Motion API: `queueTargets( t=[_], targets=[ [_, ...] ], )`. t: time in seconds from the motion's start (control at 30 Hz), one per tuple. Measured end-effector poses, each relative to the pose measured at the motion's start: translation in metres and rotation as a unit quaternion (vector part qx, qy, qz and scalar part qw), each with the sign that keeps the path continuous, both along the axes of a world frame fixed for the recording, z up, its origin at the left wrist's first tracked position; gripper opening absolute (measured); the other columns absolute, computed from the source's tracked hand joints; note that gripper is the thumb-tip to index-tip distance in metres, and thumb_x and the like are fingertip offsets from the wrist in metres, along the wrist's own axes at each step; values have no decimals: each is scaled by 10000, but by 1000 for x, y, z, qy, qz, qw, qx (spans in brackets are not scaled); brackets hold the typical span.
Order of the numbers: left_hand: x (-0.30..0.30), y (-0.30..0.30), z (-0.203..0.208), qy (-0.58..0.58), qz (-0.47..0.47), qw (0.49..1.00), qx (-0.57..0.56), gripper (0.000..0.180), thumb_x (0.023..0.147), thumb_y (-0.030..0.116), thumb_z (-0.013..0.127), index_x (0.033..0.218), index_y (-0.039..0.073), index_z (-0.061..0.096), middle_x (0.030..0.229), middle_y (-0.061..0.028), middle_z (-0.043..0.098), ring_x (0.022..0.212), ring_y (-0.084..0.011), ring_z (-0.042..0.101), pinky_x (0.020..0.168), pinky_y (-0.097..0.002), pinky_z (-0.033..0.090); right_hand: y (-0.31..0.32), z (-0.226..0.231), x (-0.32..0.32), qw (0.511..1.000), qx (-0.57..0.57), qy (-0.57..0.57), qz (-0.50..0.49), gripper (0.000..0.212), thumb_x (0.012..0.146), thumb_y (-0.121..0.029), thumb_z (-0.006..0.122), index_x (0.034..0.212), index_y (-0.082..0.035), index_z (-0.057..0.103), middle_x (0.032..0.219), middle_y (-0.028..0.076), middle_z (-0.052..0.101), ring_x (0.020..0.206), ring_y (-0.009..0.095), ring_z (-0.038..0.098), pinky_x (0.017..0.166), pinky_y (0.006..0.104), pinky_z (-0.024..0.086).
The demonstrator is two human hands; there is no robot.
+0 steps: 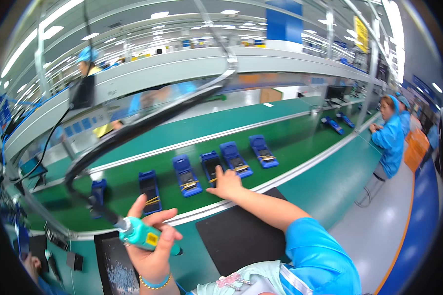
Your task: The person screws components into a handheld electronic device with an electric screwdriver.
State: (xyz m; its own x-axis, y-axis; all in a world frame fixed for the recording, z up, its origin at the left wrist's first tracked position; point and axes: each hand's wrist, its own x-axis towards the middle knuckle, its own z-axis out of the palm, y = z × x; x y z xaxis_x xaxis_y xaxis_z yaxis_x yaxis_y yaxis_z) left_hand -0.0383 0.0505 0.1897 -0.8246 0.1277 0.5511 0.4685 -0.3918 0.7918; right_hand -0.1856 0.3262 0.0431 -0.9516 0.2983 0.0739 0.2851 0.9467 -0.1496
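My left hand (155, 246) is closed around a teal electric screwdriver (145, 235), which hangs from a thick black hose (110, 147). Two of its fingers point up, clear of the body. My right hand (225, 184) reaches over the green conveyor belt (300, 142) to a blue tray with a dark insert (210, 164). Its index finger and thumb are spread across the near part of that tray, and the hand covers some of it. Close by on the right lies another blue tray (236, 160); on the left is one more blue tray (186, 176). Yellowish strips cross their inserts.
A black mat (243, 231) lies on the bench before me. At its left, a dark tray (119, 270) holds many small bluish pieces. More blue trays, one a dark-filled tray (150, 192), sit along the belt. Co-workers in blue (391, 137) sit at the right.
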Motion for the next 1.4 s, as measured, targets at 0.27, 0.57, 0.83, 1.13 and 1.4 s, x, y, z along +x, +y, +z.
queueTargets(
  t=[0.27,0.57,0.83,1.13,1.4],
  targets=[
    [12,-7,7,17,15,1000,16,766,858,82,695,1467,-62,255,1064,-208,680,673,-149,653,560,-222,489,16,-32,-18,978,-119,167,-25,957,729,-372,768,1456,18,284,963,238,602,885,363,634,801,424,549],
    [17,-4,14,14,25,999,14,762,858,62,679,1472,-75,250,1061,-237,671,670,-134,635,591,-214,494,43,12,147,425,-900,-69,73,621,897,-375,633,1371,-26,435,1212,233,578,1072,326,616,922,446,525],
    [24,11,16,31,-30,999,24,708,865,12,649,1470,-51,286,1098,-230,679,720,-154,658,604,-223,478,9,-19,264,320,-935,-127,87,766,799,-279,675,1437,-1,355,1351,322,488,1176,403,574,978,513,485],
    [28,11,8,60,-67,996,-27,653,903,-47,613,1476,0,302,1352,-198,545,1018,-183,645,832,-309,555,-22,-1,261,350,-924,-134,69,721,847,-217,602,1466,-23,286,1445,311,387,1335,540,366,1066,736,267],
    [35,6,32,104,-46,992,-53,687,910,84,649,1505,35,310,1282,-107,623,1103,-140,600,979,-308,440,-25,36,280,774,-628,-76,18,542,989,-324,562,1427,-51,399,1336,161,513,1175,291,548,957,377,496]
  ],
)
